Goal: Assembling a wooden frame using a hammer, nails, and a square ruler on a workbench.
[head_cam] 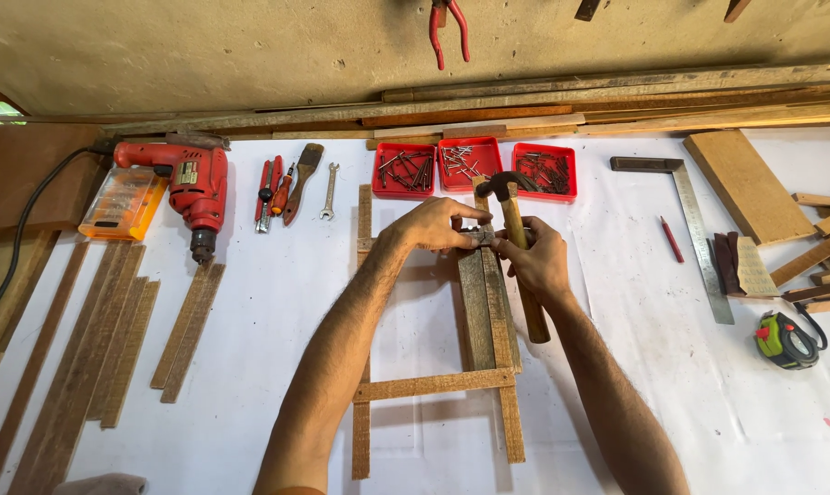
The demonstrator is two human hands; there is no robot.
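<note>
A wooden frame of thin slats lies on the white-covered bench, with two grey slats laid lengthwise across it. My left hand pinches the top end of those slats, fingertips together at the far crossbar. My right hand grips a wooden-handled hammer near its head, the handle running down past my wrist. Both hands meet at the same spot on the slat ends. Whether a nail sits between my fingers cannot be made out.
Three red trays of nails stand just beyond the frame. A red electric drill, screwdrivers, a brush and a spanner lie at the left, loose slats below them. A steel square, red pencil, boards and a tape measure are at the right.
</note>
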